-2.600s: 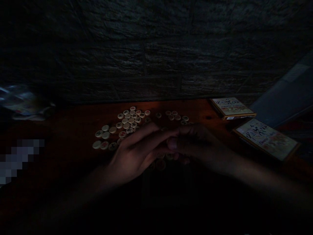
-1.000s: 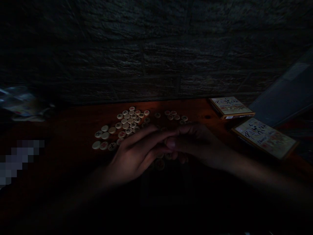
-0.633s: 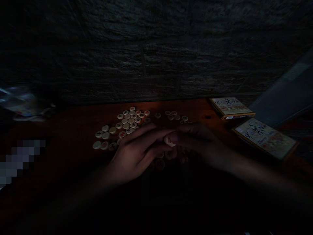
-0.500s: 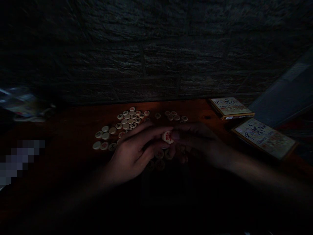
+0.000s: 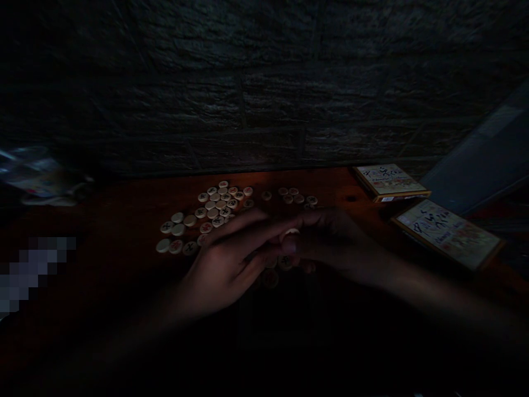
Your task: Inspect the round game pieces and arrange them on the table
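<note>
The scene is very dim. My left hand (image 5: 223,264) and my right hand (image 5: 334,242) meet fingertip to fingertip low over a reddish wooden table (image 5: 132,220). Between the fingertips a pale round chess piece (image 5: 291,231) shows edge-on, and both hands pinch it. Several more round pieces with red or black characters (image 5: 215,209) lie spread on the table beyond my left hand. A few others (image 5: 298,197) sit beyond my right hand, and some (image 5: 278,262) lie partly hidden under my fingers.
Two flat printed box halves lie at the right: one (image 5: 390,181) near the wall, one (image 5: 448,231) closer. A dark stone-pattern wall (image 5: 264,99) rises behind the table. Crumpled plastic (image 5: 37,176) lies at far left. A grey panel (image 5: 487,154) leans at right.
Half a second ago the pinched piece showed its red-character face toward me. It has since turned edge-on between the fingertips. The hands have stayed in place.
</note>
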`<move>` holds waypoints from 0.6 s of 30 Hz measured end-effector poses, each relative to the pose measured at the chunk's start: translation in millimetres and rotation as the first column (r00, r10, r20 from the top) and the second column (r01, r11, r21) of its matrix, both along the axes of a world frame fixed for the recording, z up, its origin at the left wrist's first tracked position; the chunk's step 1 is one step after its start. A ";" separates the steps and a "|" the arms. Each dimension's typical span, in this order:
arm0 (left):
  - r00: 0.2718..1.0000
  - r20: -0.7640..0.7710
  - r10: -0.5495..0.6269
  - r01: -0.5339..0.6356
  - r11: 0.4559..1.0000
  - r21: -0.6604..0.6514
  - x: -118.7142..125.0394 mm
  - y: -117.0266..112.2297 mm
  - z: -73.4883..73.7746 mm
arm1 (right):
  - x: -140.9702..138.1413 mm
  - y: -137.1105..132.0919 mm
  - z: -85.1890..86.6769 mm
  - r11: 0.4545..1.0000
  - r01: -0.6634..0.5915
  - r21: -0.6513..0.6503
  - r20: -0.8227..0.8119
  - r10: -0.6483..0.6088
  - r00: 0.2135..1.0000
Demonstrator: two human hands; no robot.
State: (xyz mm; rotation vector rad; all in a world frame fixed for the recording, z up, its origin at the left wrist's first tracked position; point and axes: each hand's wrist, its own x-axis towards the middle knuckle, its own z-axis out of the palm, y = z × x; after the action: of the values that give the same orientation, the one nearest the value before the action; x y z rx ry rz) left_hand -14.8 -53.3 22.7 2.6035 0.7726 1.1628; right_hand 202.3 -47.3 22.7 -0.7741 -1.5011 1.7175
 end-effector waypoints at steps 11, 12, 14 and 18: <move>0.999 -0.010 0.041 -0.042 0.997 -0.058 0.4 -1.2 -0.1 | -2.4 -4.5 1.5 0.996 0.068 0.054 0.026 -0.070 0.997; 0.999 -0.005 0.049 -0.049 0.997 -0.062 0.3 -1.3 -0.1 | -2.1 -4.5 1.6 0.997 0.067 0.048 0.019 -0.068 0.998; 0.998 0.009 0.061 -0.060 0.996 -0.065 0.3 -1.3 -0.5 | -1.4 -4.1 2.0 0.998 0.058 0.025 -0.014 -0.058 0.998; 0.997 0.041 0.069 -0.066 0.995 -0.072 0.6 0.5 -1.4 | -0.3 -3.3 4.7 1.000 0.011 -0.006 -0.032 -0.011 0.999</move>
State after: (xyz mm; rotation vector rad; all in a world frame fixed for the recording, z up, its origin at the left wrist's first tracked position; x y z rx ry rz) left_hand -14.2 -52.8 21.3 2.5045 0.8825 1.1832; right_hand 202.0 -50.6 27.4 -0.7532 -1.4687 1.7189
